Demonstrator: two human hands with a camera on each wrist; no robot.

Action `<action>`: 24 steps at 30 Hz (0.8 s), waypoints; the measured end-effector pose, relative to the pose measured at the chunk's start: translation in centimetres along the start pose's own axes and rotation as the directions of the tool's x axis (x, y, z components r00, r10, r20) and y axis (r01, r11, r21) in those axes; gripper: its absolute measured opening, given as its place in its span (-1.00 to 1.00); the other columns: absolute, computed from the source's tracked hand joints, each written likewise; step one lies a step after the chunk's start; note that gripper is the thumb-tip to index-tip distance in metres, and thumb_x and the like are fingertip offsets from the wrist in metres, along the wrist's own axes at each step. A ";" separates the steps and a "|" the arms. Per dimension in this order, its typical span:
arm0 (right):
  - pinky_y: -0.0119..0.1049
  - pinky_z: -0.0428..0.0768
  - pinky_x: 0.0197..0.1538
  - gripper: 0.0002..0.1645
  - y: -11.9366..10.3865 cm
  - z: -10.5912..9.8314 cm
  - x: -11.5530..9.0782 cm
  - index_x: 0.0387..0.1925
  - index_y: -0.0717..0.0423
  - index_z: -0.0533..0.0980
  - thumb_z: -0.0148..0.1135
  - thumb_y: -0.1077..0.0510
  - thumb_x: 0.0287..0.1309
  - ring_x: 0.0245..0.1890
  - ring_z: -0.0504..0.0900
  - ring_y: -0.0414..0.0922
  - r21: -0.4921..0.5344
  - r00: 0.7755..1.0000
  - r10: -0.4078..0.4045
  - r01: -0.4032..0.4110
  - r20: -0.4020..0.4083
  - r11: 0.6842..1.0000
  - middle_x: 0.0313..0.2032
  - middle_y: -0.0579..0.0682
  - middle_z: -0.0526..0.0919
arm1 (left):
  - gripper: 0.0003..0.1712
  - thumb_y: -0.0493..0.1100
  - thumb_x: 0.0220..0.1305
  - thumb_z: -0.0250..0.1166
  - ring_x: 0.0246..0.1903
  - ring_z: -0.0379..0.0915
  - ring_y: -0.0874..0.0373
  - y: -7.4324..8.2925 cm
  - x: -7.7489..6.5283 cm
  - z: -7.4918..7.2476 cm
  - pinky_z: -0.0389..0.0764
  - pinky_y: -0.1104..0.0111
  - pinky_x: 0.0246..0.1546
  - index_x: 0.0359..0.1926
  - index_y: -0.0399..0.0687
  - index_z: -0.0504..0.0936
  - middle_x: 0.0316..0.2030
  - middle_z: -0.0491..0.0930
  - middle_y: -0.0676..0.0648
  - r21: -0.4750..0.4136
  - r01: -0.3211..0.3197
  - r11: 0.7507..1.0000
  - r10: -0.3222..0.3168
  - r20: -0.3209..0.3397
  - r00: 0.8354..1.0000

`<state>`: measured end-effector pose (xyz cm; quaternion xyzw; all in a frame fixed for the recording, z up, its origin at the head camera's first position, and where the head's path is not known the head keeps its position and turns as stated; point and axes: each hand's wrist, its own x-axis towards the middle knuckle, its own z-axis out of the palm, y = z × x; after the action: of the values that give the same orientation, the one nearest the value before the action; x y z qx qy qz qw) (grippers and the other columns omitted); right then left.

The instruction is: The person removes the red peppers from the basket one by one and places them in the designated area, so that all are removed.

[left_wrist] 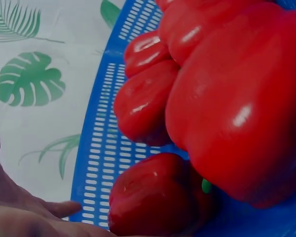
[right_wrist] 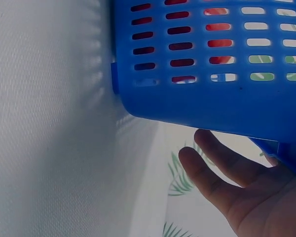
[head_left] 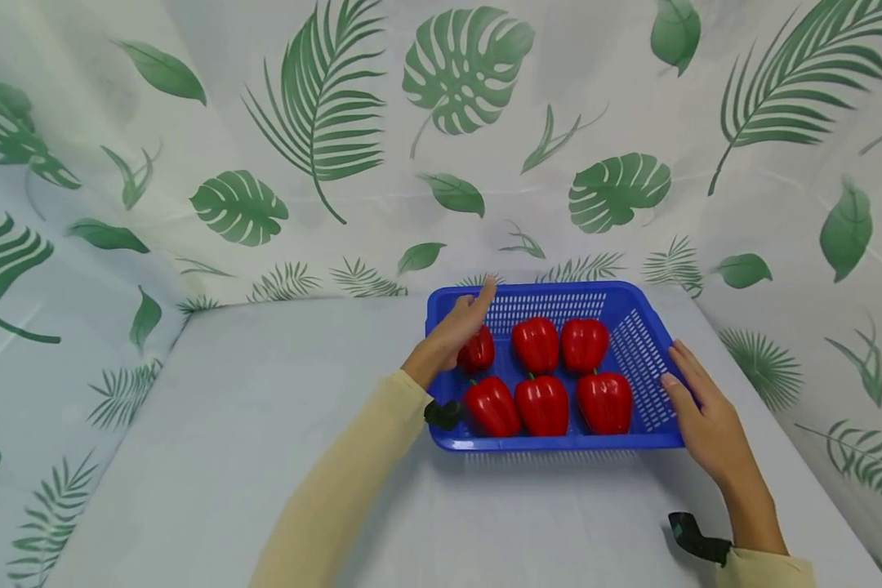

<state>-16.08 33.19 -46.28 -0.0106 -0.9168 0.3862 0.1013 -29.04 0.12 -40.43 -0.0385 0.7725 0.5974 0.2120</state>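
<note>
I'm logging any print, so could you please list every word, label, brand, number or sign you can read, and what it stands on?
None can be read: the blue basket, red peppers and table show no lettering, and the backdrop bears only green leaves. The black wrist devices are too small to judge.

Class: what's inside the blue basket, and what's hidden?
Inside the blue basket are six red bell peppers. The left hand partly covers one; floor beneath the peppers is hidden.
</note>
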 end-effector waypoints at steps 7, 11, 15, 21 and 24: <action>0.60 -0.03 0.42 -0.29 0.1 -0.1 -0.3 0.71 0.09 0.04 -0.18 -0.02 0.72 0.62 -0.07 0.42 0.034 0.999 0.036 -0.035 -0.017 0.999 0.69 0.19 -0.04 | 0.17 0.47 0.42 0.22 0.61 0.00 -0.28 -0.3 -0.1 0.1 0.24 -0.29 0.45 0.77 0.17 -0.13 0.68 0.04 -0.17 0.178 -0.030 0.984 0.018 0.072 0.997; 0.57 -0.04 0.44 -0.30 0.1 0.0 -0.4 0.71 0.08 0.05 -0.18 -0.02 0.73 0.63 -0.08 0.40 0.057 0.998 0.051 -0.050 -0.026 0.997 0.69 0.17 -0.03 | 0.20 0.30 0.41 0.37 0.62 0.00 -0.25 -0.6 0.1 0.2 0.23 -0.22 0.49 0.77 0.21 -0.18 0.68 0.03 -0.17 0.232 -0.077 0.970 0.049 0.121 0.991; 0.56 -0.05 0.45 -0.31 0.1 0.1 -0.3 0.70 0.09 0.07 -0.18 -0.01 0.73 0.63 -0.06 0.38 0.065 0.999 0.041 -0.038 -0.035 0.997 0.69 0.16 -0.01 | 0.22 0.17 0.36 0.47 0.61 0.05 -0.23 -0.6 0.2 0.2 0.25 -0.19 0.49 0.77 0.24 -0.14 0.67 0.09 -0.15 0.325 -0.112 0.939 0.074 0.127 0.989; 0.57 -0.03 0.45 -0.31 -0.1 0.2 0.0 0.71 0.06 0.07 -0.17 -0.02 0.73 0.63 -0.06 0.37 0.067 0.999 0.033 -0.031 -0.032 0.997 0.69 0.15 -0.01 | 0.20 0.05 0.33 0.51 0.59 0.10 -0.20 -0.5 0.3 0.2 0.25 -0.17 0.49 0.76 0.23 -0.06 0.63 0.20 -0.16 0.475 -0.127 0.871 0.082 0.114 0.990; 0.58 -0.02 0.43 -0.30 -0.2 0.2 0.1 0.71 0.05 0.07 -0.17 -0.03 0.73 0.63 -0.06 0.38 0.061 0.999 0.039 -0.037 -0.031 0.997 0.69 0.15 -0.01 | 0.18 0.01 0.33 0.52 0.59 0.12 -0.18 -0.5 0.3 0.2 0.25 -0.13 0.51 0.75 0.06 -0.01 0.61 0.23 -0.19 0.499 -0.119 0.858 0.071 0.114 0.991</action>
<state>-16.18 32.93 -46.31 -0.0311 -0.9026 0.4152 0.1089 -29.15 0.19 -41.04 0.0839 0.8922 0.3854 0.2200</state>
